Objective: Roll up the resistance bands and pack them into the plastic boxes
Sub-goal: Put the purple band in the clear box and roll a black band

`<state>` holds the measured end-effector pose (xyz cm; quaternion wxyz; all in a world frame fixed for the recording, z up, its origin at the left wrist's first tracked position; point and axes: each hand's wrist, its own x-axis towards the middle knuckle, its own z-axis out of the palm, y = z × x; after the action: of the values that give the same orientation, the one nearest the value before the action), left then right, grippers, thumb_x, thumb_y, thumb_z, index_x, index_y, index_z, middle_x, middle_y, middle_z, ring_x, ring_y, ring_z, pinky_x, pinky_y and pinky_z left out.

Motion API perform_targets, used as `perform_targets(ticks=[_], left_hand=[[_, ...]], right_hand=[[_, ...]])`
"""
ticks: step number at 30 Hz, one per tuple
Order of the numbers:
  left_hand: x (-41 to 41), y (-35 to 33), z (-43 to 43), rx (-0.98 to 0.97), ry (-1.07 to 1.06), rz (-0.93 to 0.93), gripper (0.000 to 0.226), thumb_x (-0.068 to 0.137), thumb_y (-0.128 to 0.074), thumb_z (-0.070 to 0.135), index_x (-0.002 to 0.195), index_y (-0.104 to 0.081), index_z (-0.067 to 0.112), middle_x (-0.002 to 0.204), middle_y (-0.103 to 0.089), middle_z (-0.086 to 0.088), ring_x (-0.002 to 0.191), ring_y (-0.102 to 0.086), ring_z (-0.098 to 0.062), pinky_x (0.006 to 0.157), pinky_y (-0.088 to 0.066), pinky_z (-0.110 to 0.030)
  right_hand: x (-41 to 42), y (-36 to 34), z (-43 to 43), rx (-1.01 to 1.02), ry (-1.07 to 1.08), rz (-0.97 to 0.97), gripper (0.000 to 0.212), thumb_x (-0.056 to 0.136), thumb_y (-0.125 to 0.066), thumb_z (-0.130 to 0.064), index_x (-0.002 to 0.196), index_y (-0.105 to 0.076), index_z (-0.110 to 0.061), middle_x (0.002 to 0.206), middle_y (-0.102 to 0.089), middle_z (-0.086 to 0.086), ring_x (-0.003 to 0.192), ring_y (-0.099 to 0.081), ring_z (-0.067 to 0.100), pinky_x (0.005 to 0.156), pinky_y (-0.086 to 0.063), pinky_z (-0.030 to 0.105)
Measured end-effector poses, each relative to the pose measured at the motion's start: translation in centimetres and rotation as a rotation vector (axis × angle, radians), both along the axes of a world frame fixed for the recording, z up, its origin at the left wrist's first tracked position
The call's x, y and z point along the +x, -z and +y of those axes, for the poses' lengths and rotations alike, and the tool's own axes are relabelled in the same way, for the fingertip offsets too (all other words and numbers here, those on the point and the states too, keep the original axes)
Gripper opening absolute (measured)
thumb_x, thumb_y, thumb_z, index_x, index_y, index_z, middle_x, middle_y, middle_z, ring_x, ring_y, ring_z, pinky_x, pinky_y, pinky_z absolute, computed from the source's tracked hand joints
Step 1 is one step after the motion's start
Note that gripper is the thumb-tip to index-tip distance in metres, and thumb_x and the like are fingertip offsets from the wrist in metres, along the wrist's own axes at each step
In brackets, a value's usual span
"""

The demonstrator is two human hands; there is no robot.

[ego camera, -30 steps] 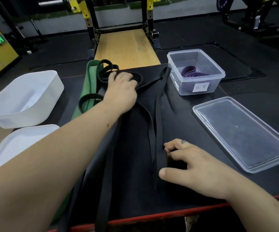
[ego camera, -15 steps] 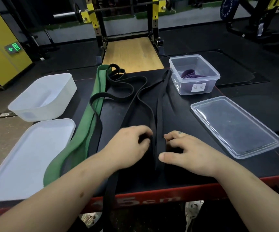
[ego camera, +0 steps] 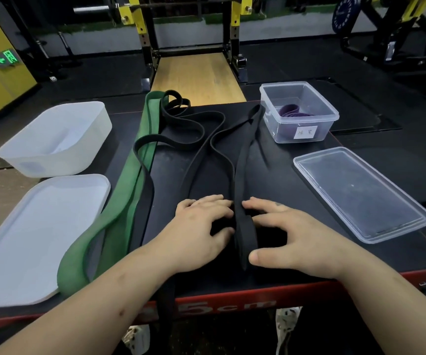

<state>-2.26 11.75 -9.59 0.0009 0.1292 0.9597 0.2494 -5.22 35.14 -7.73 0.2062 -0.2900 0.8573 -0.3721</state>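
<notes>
Pinching black band [ego camera: 243, 175], left hand [ego camera: 198, 227], right hand [ego camera: 294, 239] hug table edge [ego camera: 309, 290].

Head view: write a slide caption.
Left hand and right hand grip a long black rubber resistance band; a coiled purple band sits in the clear plastic box.

Squat rack [ego camera: 235, 11], wooden platform [ego camera: 196, 78], exit sign [ego camera: 6, 57], perhaps a weight plate [ego camera: 342, 15]

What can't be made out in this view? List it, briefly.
Head view only:
- The black band, near end: covered by the left hand and right hand, so any roll is unseen.
- Each grip: pinching or pressing, the fingers' undersides face away.
- The label on the clear box: writing too small.
- The purple band: coils overlap behind the box wall; count unclear.
- The black band past the table edge: hidden by the left forearm.
</notes>
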Motion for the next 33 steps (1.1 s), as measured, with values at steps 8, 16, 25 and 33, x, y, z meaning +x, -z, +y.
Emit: perform_targets(ticks=[8,16,25,33], left_hand=[[0.16,-0.28,0.48,-0.008,0.030,-0.008,0.037,0.100,-0.058,0.037,0.136,-0.056,0.039,0.154,-0.037,0.029,0.149,-0.012,0.009,0.125,-0.003,-0.037],[0.15,-0.29,0.56,0.063,-0.016,-0.053,0.017,0.099,-0.059,0.034,0.116,-0.056,0.035,0.149,-0.042,0.027,0.147,-0.011,0.013,0.125,-0.005,-0.038],[0.16,-0.35,0.64,0.183,-0.125,-0.072,0.031,0.099,-0.059,0.032,0.124,-0.043,0.040,0.123,-0.051,0.029,0.123,-0.024,0.030,0.115,-0.021,-0.029],[0.06,-0.46,0.82,0.087,-0.040,-0.069,0.053,0.104,-0.049,0.032,0.152,-0.027,0.040,0.153,-0.044,0.019,0.146,-0.021,0.010,0.126,0.000,-0.042]], right_hand=[[0.21,0.28,0.41,-0.031,-0.027,0.037,0.061,0.069,-0.075,-0.064,0.127,-0.069,-0.044,0.154,-0.026,-0.041,0.142,-0.027,-0.018,0.117,-0.029,0.020],[0.08,0.06,0.41,-0.040,-0.066,0.072,0.069,0.071,-0.074,-0.062,0.134,-0.066,-0.036,0.154,-0.026,-0.042,0.143,-0.028,-0.016,0.115,-0.030,0.019],[0.31,0.19,0.44,-0.048,-0.077,0.088,0.068,0.072,-0.076,-0.057,0.136,-0.064,-0.036,0.156,-0.025,-0.039,0.144,-0.028,-0.016,0.115,-0.028,0.015],[0.33,0.18,0.33,-0.005,-0.082,0.130,0.073,0.069,-0.075,-0.062,0.135,-0.058,-0.035,0.158,-0.025,-0.038,0.144,-0.026,-0.016,0.118,-0.030,0.018]])
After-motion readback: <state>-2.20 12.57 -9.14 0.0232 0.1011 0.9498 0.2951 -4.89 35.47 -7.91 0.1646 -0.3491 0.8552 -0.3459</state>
